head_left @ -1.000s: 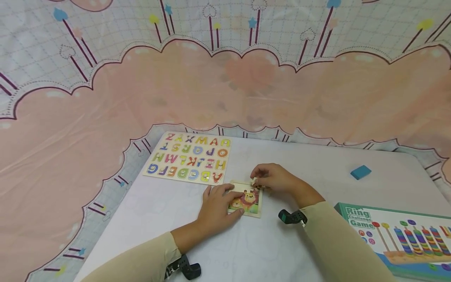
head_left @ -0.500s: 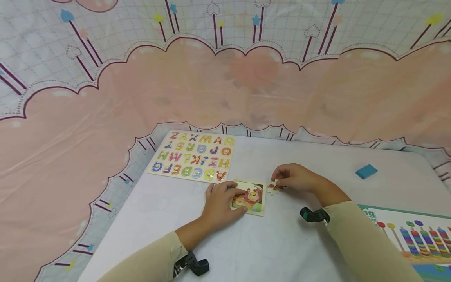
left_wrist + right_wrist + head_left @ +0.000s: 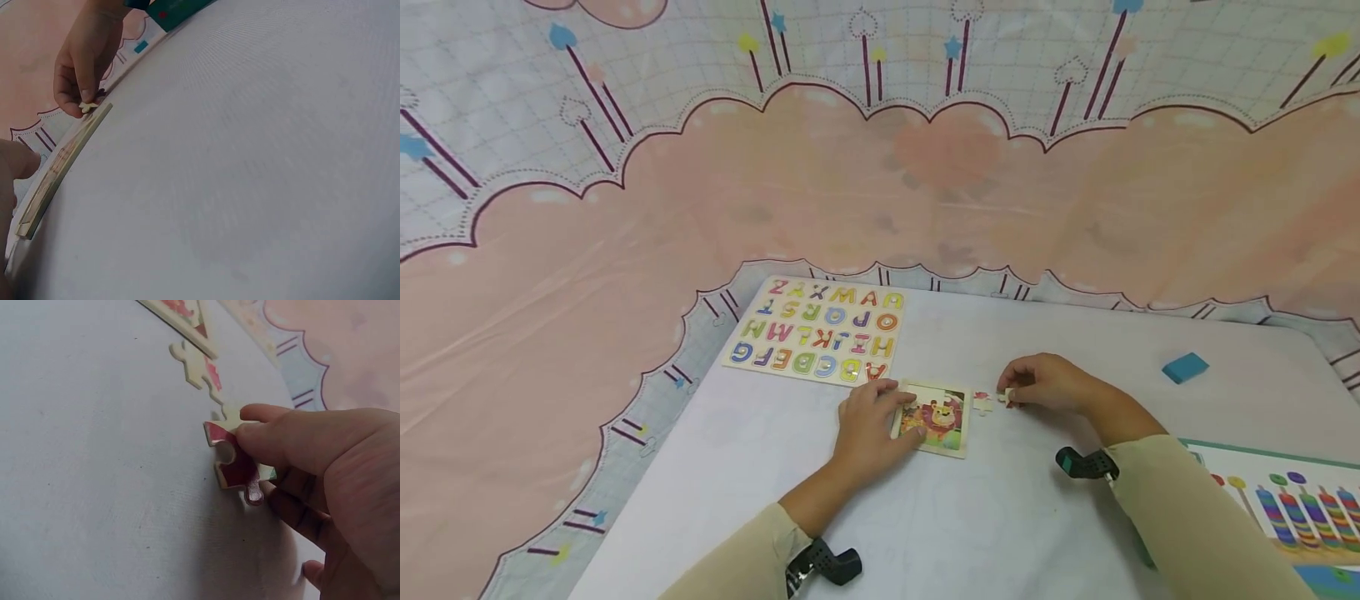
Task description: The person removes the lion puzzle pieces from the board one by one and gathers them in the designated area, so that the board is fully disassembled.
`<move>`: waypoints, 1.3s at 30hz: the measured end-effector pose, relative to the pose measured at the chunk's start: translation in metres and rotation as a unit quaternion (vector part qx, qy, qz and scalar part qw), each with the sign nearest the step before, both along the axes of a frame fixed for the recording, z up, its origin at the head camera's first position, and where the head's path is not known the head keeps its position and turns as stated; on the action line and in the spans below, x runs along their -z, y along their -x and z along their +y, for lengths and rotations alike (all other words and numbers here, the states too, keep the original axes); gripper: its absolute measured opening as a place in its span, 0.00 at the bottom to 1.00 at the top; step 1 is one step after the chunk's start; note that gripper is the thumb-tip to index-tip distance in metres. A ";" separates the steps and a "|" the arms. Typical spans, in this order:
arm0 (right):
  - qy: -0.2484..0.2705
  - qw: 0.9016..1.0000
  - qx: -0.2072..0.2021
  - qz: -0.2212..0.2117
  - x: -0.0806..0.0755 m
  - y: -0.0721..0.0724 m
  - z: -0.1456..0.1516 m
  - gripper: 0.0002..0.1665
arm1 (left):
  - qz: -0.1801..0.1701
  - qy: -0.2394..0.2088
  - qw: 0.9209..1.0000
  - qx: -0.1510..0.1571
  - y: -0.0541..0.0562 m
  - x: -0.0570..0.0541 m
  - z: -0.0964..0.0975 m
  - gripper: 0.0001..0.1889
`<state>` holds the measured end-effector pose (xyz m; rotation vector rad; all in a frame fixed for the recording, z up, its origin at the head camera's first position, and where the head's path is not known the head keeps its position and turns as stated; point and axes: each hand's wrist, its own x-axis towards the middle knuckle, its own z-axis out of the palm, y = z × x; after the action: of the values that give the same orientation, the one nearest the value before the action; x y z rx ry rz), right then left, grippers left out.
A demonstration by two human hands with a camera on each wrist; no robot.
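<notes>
A small wooden lion jigsaw puzzle (image 3: 953, 419) lies flat in its frame on the table. My left hand (image 3: 871, 423) rests on the puzzle's left side, its fingers extended and its thumb at the near part. In the right wrist view, my right hand (image 3: 325, 456) pinches a red and cream jigsaw piece (image 3: 240, 469) between thumb and fingers, just above the table. A second jigsaw piece (image 3: 982, 402) lies on the table between the puzzle and that hand. The left wrist view shows the puzzle frame (image 3: 59, 175) edge-on.
Behind the left hand lies an alphabet board (image 3: 812, 329) with coloured letters. A blue block (image 3: 1185, 367) sits at the back right. The ring game box (image 3: 1285, 492) stands at the right, partly covered by the right sleeve. A patterned cloth (image 3: 880, 192) hangs behind the table.
My right hand has moved right, away from the puzzle's top corner. One jigsaw piece now lies on the table beside the puzzle, and the hand pinches another. The left hand stays on the puzzle.
</notes>
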<state>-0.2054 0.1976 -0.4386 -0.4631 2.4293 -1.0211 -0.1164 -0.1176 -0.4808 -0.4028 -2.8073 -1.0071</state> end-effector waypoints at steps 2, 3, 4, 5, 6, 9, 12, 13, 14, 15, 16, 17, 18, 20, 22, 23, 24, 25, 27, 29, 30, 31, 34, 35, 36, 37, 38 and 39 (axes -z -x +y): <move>-0.013 1.000 -0.004 0.022 0.001 -0.001 0.001 0.06 | 0.009 0.001 1.000 -0.011 0.000 0.000 0.002 0.25; -0.021 0.999 -0.006 0.034 0.002 -0.001 0.001 0.06 | 0.011 0.008 1.000 -0.016 0.000 0.000 0.002 0.25; -0.030 0.998 -0.008 0.047 0.002 -0.001 0.001 0.07 | 0.010 0.018 1.000 -0.019 -0.001 0.000 0.003 0.26; -0.038 0.998 -0.010 0.057 0.003 -0.001 0.001 0.07 | 0.011 0.027 0.999 -0.022 -0.001 0.000 0.004 0.27; -0.044 0.997 -0.011 0.066 0.003 -0.001 0.001 0.07 | 0.010 0.037 0.999 -0.024 0.000 0.001 0.004 0.28; -0.056 0.995 -0.010 0.077 0.004 -0.002 0.000 0.07 | 0.008 0.064 0.997 -0.033 0.000 0.002 0.005 0.31; -0.060 0.995 -0.009 0.081 0.003 -0.002 0.000 0.08 | 0.002 0.078 0.996 -0.038 0.001 0.003 0.007 0.32; -0.061 0.995 -0.009 0.081 0.002 -0.003 0.000 0.08 | 0.000 0.079 0.996 -0.039 0.001 0.003 0.007 0.32; -0.062 0.995 -0.010 0.082 0.002 -0.003 0.000 0.08 | -0.001 0.080 0.996 -0.040 0.001 0.004 0.007 0.32; -0.064 0.994 -0.010 0.084 0.002 -0.002 0.000 0.08 | -0.002 0.082 0.996 -0.041 0.002 0.004 0.007 0.32; -0.066 0.994 -0.011 0.086 0.001 -0.002 0.000 0.08 | -0.003 0.082 0.996 -0.042 0.002 0.004 0.008 0.32; -0.068 0.994 -0.012 0.088 0.001 -0.002 0.000 0.08 | -0.003 0.081 0.996 -0.043 0.002 0.004 0.008 0.32; -0.070 0.993 -0.013 0.090 0.001 -0.002 0.000 0.08 | -0.003 0.078 0.996 -0.044 0.002 0.003 0.009 0.32; -0.073 0.993 -0.015 0.091 0.001 -0.001 0.001 0.07 | -0.004 0.064 0.997 -0.046 0.002 0.002 0.011 0.32; -0.074 0.993 -0.016 0.088 0.000 -0.001 0.001 0.07 | -0.002 0.049 0.998 -0.047 0.002 0.001 0.014 0.31; -0.075 0.993 -0.017 0.087 0.001 0.000 0.000 0.06 | -0.004 0.041 0.998 -0.046 0.003 0.000 0.016 0.31; -0.076 0.993 -0.019 0.085 0.001 0.001 0.000 0.06 | -0.005 0.033 0.998 -0.045 0.003 0.000 0.018 0.31; -0.076 0.993 -0.021 0.083 0.001 0.001 0.000 0.05 | -0.008 0.028 0.999 -0.043 0.004 0.000 0.020 0.32; -0.078 0.994 -0.023 0.080 0.001 0.003 0.000 0.05 | -0.005 0.024 0.999 -0.037 0.006 0.000 0.025 0.31; -0.076 0.994 -0.025 0.077 0.002 0.004 -0.001 0.06 | -0.007 0.025 0.999 -0.026 0.009 0.000 0.029 0.31; -0.073 0.994 -0.024 0.073 0.002 0.003 -0.001 0.06 | -0.006 0.028 0.999 -0.019 0.010 0.000 0.031 0.31; -0.069 0.995 -0.023 0.071 0.002 0.003 -0.001 0.07 | -0.004 0.034 0.999 -0.010 0.012 0.000 0.033 0.31; -0.052 0.996 -0.021 0.074 0.002 0.002 -0.003 0.09 | 0.003 0.059 0.998 0.016 0.017 -0.001 0.036 0.32; -0.048 0.995 -0.022 0.079 0.003 0.001 -0.004 0.09 | 0.005 0.069 0.997 0.024 0.018 -0.002 0.036 0.32; -0.045 0.995 -0.023 0.086 0.002 0.001 -0.006 0.10 | 0.005 0.077 0.997 0.030 0.019 -0.002 0.037 0.32; -0.043 0.994 -0.025 0.095 0.002 0.000 -0.007 0.10 | 0.004 0.085 0.996 0.034 0.020 -0.002 0.037 0.32; -0.042 0.994 -0.028 0.102 0.002 0.000 -0.009 0.11 | 0.001 0.092 0.995 0.036 0.021 -0.003 0.037 0.33; -0.042 0.993 -0.030 0.108 0.002 0.000 -0.010 0.12 | -0.003 0.097 0.995 0.037 0.022 -0.003 0.037 0.33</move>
<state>-0.2054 0.1872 -0.4408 -0.6436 2.6186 -0.8798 -0.1379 -0.0805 -0.4780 -0.5285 -2.9250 -0.7518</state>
